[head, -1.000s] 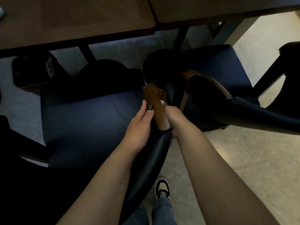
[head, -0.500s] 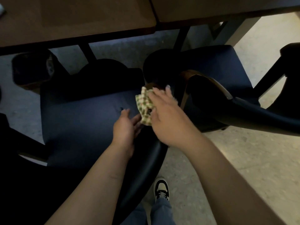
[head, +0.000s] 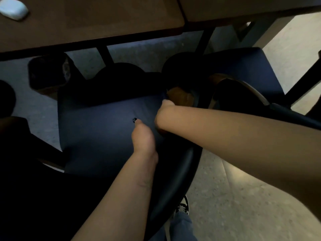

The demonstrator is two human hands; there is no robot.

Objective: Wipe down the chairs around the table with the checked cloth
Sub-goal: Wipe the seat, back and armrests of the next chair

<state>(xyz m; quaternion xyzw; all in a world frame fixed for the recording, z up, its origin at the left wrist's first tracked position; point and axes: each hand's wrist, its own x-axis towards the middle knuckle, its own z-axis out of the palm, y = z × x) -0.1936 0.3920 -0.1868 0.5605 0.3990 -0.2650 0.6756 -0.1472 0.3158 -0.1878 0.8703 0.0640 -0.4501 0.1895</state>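
your right hand down at near chair armrest, fingers hidden, grip can't tell. cloth not visible, likely under that hand. left hand resting on seat, fingers hidden too. second chair likely still to wipe.

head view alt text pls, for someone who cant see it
Seen from above, a person's right hand reaches across to the wooden armrest of a dark blue padded chair, while the left hand rests on its seat. The checked cloth is not visible. A brown table edge crosses the top.
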